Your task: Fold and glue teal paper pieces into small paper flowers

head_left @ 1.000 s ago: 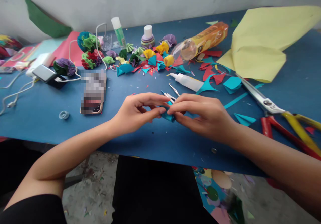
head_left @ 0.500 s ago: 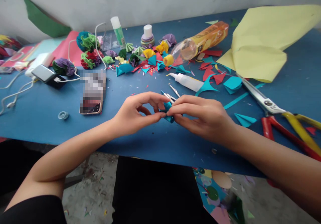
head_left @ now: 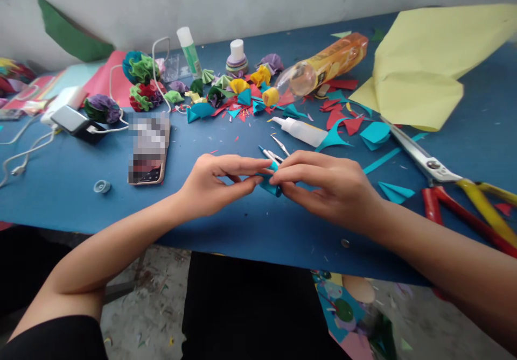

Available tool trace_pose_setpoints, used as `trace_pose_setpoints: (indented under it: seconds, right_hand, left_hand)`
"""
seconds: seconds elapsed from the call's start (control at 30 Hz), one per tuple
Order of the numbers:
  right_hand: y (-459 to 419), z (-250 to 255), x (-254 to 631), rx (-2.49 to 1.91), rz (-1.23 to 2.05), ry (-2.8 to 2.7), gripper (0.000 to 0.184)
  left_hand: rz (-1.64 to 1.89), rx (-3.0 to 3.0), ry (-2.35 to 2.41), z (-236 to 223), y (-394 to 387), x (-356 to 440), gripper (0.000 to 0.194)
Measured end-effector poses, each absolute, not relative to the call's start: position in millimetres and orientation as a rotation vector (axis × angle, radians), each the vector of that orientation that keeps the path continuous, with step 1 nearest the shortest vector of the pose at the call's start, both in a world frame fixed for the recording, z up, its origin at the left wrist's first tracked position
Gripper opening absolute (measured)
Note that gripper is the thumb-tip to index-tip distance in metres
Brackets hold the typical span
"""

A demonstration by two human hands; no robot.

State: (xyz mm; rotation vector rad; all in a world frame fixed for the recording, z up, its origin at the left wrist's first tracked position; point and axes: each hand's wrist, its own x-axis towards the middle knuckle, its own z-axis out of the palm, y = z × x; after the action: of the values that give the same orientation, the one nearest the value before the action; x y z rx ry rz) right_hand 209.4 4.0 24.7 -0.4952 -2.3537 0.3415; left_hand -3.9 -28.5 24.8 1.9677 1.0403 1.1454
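Right in the centre of the table (head_left: 218, 231), both hands met on one small piece: the blue paper (head_left: 270, 185), curled into a short roll above the near edge. The right hand (head_left: 327, 182) had it pinched at the right end, thumb below and fingertips on top. The left hand (head_left: 214, 183) closed in from the other side, thumb and forefinger nipping the roll's left part, its palm well clear.

Just behind the fingers lay slim tools (head_left: 274, 155), partly hidden by the right hand, and beyond them a glue bottle (head_left: 301, 131) on its side, its tip facing left. Over on the right, the big scissors (head_left: 434, 166) rested with red and yellow handles towards the person, blades reaching up to a yellow sheet (head_left: 420, 69). A folded scrap (head_left: 396, 192) sat between them and the right forearm.

Out left, a phone (head_left: 161, 147) lay near a small cap (head_left: 102, 186). Further back, a drink bottle (head_left: 323, 69) lay tilted beside a crowd of paper bits (head_left: 242, 96), with a glue stick (head_left: 189, 53) upright behind.
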Motion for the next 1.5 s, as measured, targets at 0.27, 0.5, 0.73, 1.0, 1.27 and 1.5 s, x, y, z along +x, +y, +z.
trace_pose_setpoints:
  seconds: [0.27, 0.5, 0.73, 1.0, 1.27, 1.5]
  right_hand:
    - [7.1, 24.4, 210.6, -0.463, 0.356, -2.402, 0.017]
    - [8.7, 23.3, 210.8, -0.466, 0.368, -2.401, 0.015]
    - [6.2, 25.2, 210.2, -0.471, 0.402, -2.39, 0.014]
    - [7.8, 13.7, 210.6, -0.398, 0.409, -2.372, 0.014]
    - [8.2, 13.7, 211.6, -0.289, 0.445, -2.386, 0.016]
    - [4.3, 19.4, 210.6, -0.241, 0.524, -2.354, 0.016]
  left_hand:
    - [1.18, 2.001, 1.062, 23.4, -28.0, -1.6, 0.027]
    - [1.145, 1.944, 1.078, 25.4, -27.1, -2.0, 0.025]
    - [1.093, 1.848, 1.105, 25.4, -27.2, -4.2, 0.019]
    - [1.017, 1.669, 1.096, 25.5, -26.1, -2.8, 0.018]
    - [0.929, 1.596, 1.035, 22.5, -27.3, -2.3, 0.021]
    - [1.023, 1.659, 0.936, 19.0, -27.5, -2.1, 0.027]
